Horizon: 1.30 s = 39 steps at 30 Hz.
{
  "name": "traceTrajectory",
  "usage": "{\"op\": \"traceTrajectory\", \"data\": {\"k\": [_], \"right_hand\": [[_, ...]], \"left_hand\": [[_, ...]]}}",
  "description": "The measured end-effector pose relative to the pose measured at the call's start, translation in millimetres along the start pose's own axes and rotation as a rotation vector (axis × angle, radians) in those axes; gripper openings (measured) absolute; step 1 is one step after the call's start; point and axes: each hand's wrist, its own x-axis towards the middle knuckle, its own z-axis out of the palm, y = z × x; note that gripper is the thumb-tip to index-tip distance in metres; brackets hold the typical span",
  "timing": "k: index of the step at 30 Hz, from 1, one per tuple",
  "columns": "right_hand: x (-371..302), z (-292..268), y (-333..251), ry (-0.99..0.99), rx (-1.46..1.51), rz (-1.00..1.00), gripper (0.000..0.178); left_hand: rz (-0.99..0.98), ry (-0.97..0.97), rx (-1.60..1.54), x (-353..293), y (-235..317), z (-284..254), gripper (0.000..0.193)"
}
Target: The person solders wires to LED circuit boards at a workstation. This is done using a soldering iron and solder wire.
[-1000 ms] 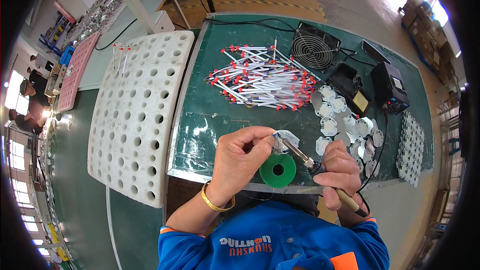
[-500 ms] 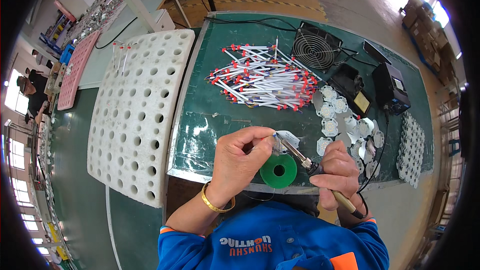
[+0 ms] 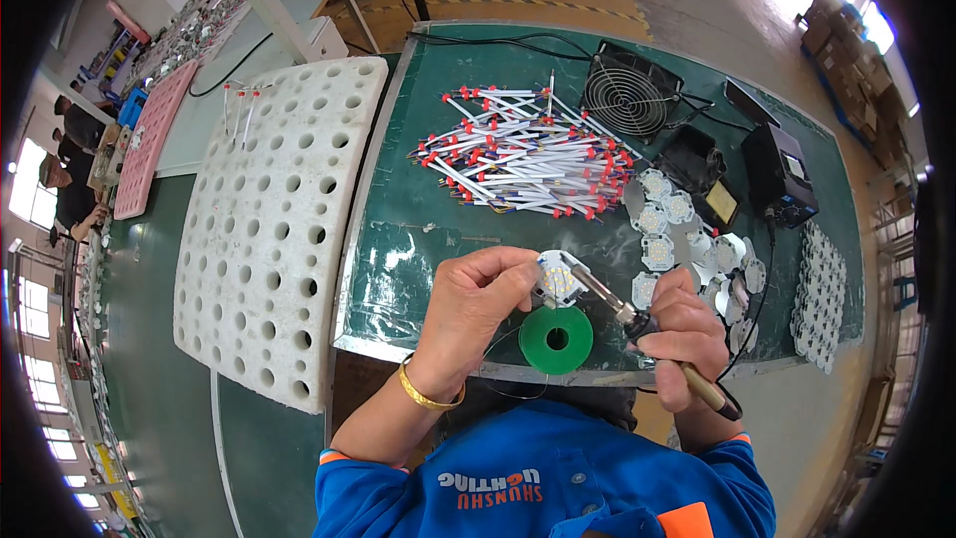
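My left hand [image 3: 480, 301] is closed in a pinch at the left edge of a small white LED board [image 3: 561, 284] with yellowish dots on its face. A bit of blue wire shows at the fingertips; the rest of it is hidden. In a closed grip, my right hand [image 3: 685, 331] holds a soldering iron [image 3: 603, 293] by its handle. Its metal tip points up and left to the board's upper edge, where faint smoke hangs. Just below the board lies a green spool [image 3: 535, 341], and a thin strand curves from it toward my left hand.
Beyond my hands lies a heap of white tubes with red ends [image 3: 538, 154]. A fan [image 3: 629, 92], a black soldering station [image 3: 780, 174] and loose LED boards [image 3: 657, 251] are at the right, with stacked board panels [image 3: 820, 299] past them. A perforated white foam slab [image 3: 239, 249] stands left.
The LED board has shifted slightly left and now shows its dotted face. My right hand and the iron have moved a little to the right and down. Smoke is now visible near the tip.
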Motion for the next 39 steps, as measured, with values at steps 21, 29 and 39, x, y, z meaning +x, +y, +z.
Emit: {"op": "traceTrajectory", "data": {"k": [21,29,39], "right_hand": [[19,33,22,0.050,-0.006,0.250,0.017],[-1,45,21,0.212,0.243,0.499,0.020],[-31,-31,34,0.013,-0.435,0.144,0.024]], "left_hand": [[0.288,-0.257,0.067,20,-19,-18,0.020],[0.066,-0.426,-0.102,24,-41,-14,0.029],[0.078,-0.495,-0.647,28,-41,-52,0.046]]}}
